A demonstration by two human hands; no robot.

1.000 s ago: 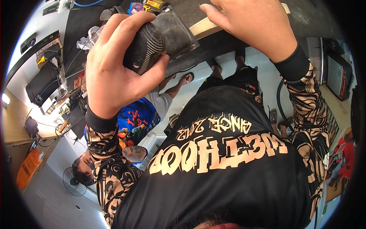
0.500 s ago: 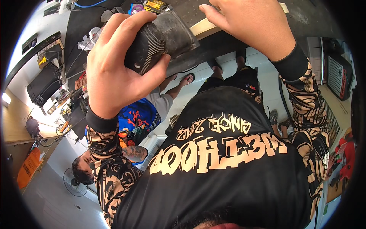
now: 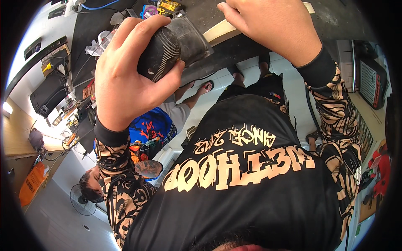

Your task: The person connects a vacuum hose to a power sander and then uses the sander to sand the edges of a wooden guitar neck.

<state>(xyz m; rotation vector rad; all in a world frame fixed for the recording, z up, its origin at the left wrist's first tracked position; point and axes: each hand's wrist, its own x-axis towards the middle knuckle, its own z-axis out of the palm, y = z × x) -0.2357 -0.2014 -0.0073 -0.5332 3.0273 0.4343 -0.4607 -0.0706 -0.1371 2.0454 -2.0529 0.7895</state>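
Observation:
My left hand (image 3: 125, 73) is wrapped round a black, dusty power tool (image 3: 161, 54) that looks like a palm sander, its ribbed side showing between thumb and fingers. The tool's flat, square-edged part points right, close to the left end of a pale wooden strip (image 3: 217, 33). That strip lies at the near edge of the dark workbench (image 3: 335, 21). Over its middle rests my right hand (image 3: 272, 29), holding it down; the thumb shows, while the other fingers are mostly cut off by the upper edge.
A yellow and black power tool (image 3: 168, 7) and a crumpled clear plastic bag (image 3: 98, 45) lie on the bench beyond my left hand. At the left sits a person in a blue shirt (image 3: 153, 129), near a fan (image 3: 83, 198). A speaker-like box (image 3: 370, 81) stands at the right.
The sander has shifted slightly left in my left hand's grip. My right hand and the strip have moved a little left. One foot near my right side has gone from view.

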